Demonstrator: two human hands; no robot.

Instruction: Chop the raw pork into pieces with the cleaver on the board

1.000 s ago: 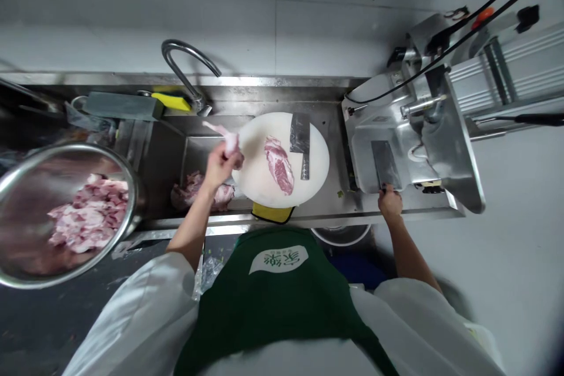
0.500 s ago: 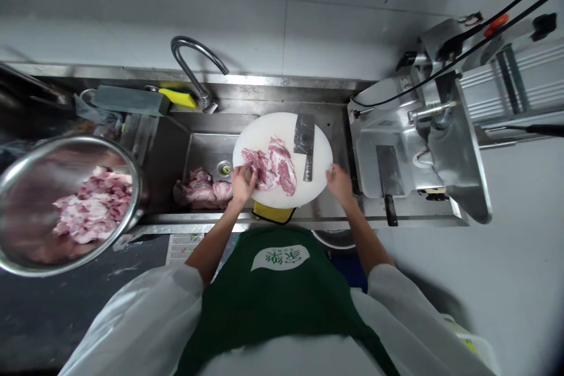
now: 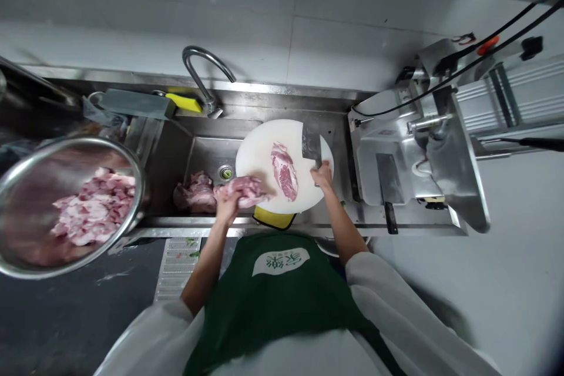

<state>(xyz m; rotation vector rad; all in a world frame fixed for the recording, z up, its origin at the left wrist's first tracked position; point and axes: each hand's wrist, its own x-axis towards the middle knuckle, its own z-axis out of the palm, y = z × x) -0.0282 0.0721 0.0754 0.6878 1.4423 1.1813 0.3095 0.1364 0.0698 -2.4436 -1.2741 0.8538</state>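
My left hand (image 3: 228, 204) is closed on a piece of raw meat (image 3: 249, 188), which it holds at the left edge of the round white cutting board (image 3: 255, 138). Another slab of meat (image 3: 284, 171) lies across the middle of the board. On the board's right side, my right hand (image 3: 322, 175) is wrapped round the handle of a cleaver (image 3: 311, 144), its wide blade pointing away from me. More raw meat (image 3: 196, 192) rests in the sink just left of my left hand. Part of the held piece is hidden by my fingers.
A large steel bowl (image 3: 136, 188) of cut meat stands at left. The tap (image 3: 207, 85) rises behind the sink (image 3: 211, 150). To the right are a slicing machine (image 3: 458, 164) and a second cleaver (image 3: 390, 179). A yellow cloth (image 3: 274, 219) sticks out under the board.
My left hand has lifted the left piece of meat off the board and moved it left. My right hand has left the board's edge and taken hold of the cleaver's handle.
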